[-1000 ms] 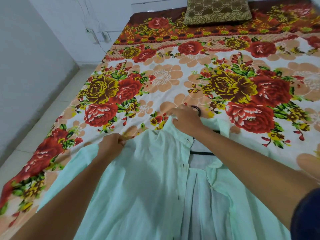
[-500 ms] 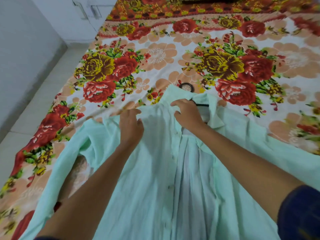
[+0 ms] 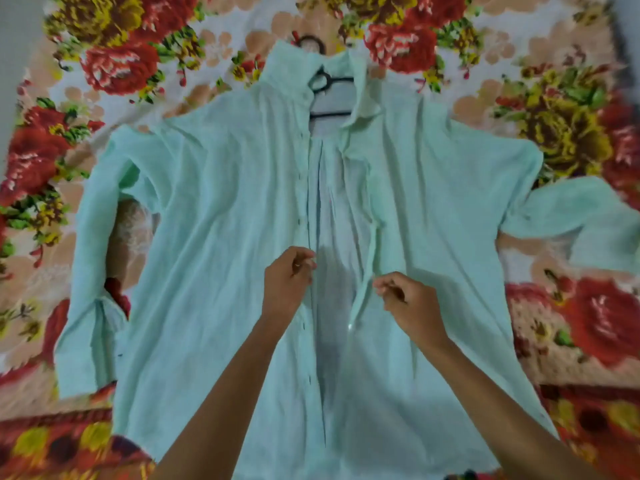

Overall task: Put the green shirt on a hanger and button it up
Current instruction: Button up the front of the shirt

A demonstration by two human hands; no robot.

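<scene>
The pale green shirt (image 3: 221, 209) lies face up on the bed, its front open down the middle and both sleeves spread out. A black hanger (image 3: 329, 113) sits inside it at the collar, with the hook poking out above the neck. My left hand (image 3: 287, 282) pinches the button edge of the left front panel at mid-chest height. Opposite it, my right hand (image 3: 408, 301) has its fingertips closed on the edge of the right front panel. A gap of inner back fabric shows between the two hands. The lowest part of the shirt is hidden by my forearms.
A floral bedsheet (image 3: 571, 140) in red, yellow and peach covers the bed all around the shirt. The right sleeve (image 3: 581, 220) bends out toward the right edge. A strip of grey floor shows at the far left.
The view has tilted down over the shirt. Both hands came down from the collar and shoulder to the front edges at mid-chest. The shirt now lies spread flat.
</scene>
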